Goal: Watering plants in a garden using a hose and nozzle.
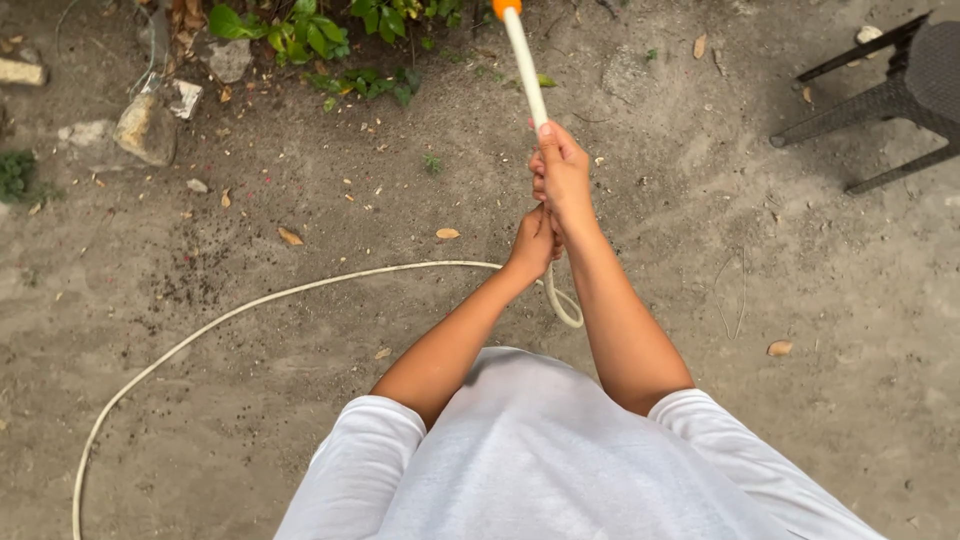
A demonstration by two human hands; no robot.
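Above the dirt ground (250, 400), both the right hand (562, 175) and left hand (533, 243) had fingers clamped on the white hose (524, 62), judged light, pliant, best gripped near its stiff orange-tipped end.

The white wand (527, 75) runs up out of the top edge, so only a sliver of its orange tip (507, 8) shows. Below that tip, the right hand (563, 180) covers the wand's lower part, and the left hand (533, 243) sits half behind it, fingers out of sight. The pale hose (250, 303) slips behind the left wrist, and its far end drops off the bottom edge, well left of the wand. Right of the wand, the dark chair (900, 90) is cut by the right edge; only legs and a seat corner show. The plants (300, 35) left of the tip are cropped at the top.
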